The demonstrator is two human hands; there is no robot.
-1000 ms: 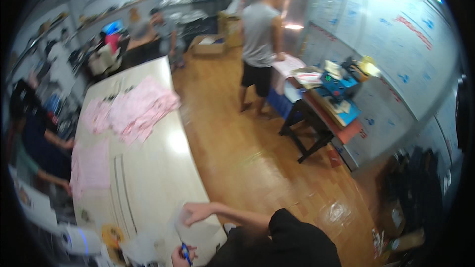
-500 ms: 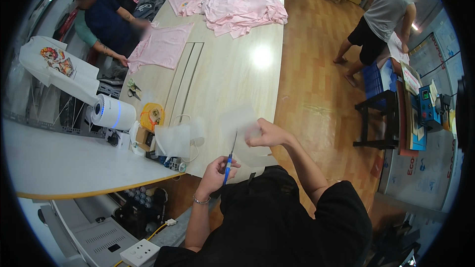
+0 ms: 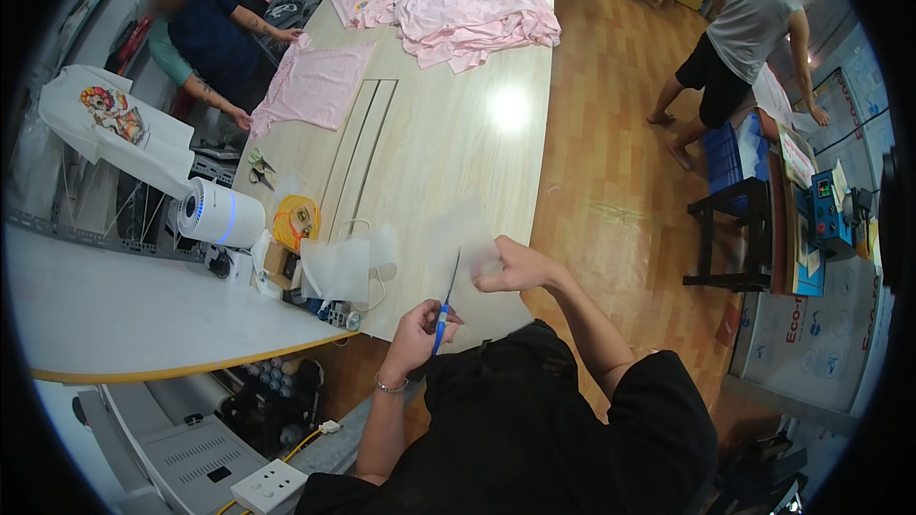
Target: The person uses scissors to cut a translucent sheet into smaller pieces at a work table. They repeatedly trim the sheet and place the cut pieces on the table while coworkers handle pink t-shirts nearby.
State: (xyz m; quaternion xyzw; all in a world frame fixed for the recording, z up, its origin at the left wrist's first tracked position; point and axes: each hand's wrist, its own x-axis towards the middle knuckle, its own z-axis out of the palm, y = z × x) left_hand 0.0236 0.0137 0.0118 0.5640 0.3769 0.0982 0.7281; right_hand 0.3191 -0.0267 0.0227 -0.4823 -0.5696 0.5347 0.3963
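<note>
My left hand [image 3: 413,338] is closed round the blue handles of a pair of scissors [image 3: 444,317], whose blades point up and away from me. In my right hand [image 3: 516,264] is a thin translucent sheet [image 3: 460,229], pinched at its right side. The scissor blades lie at the sheet's left part; whether they are cutting into it is hard to make out. The sheet is above the near end of the pale wooden table [image 3: 448,124]. More translucent sheets [image 3: 336,270] sit to the left of my left hand.
At the far left a person [image 3: 210,33] handles a pink shirt [image 3: 310,86]; more pink shirts [image 3: 472,19] lie piled beyond. Small scissors [image 3: 260,170], a yellow tape roll [image 3: 297,220] and a white cylindrical device [image 3: 221,215] are on the left. Another person [image 3: 749,19] stands right, by a heat press [image 3: 828,210].
My hands have barely moved; the sheet has shifted slightly. The person at left has moved one hand to the shirt's far corner. The person at right has stretched an arm toward the press.
</note>
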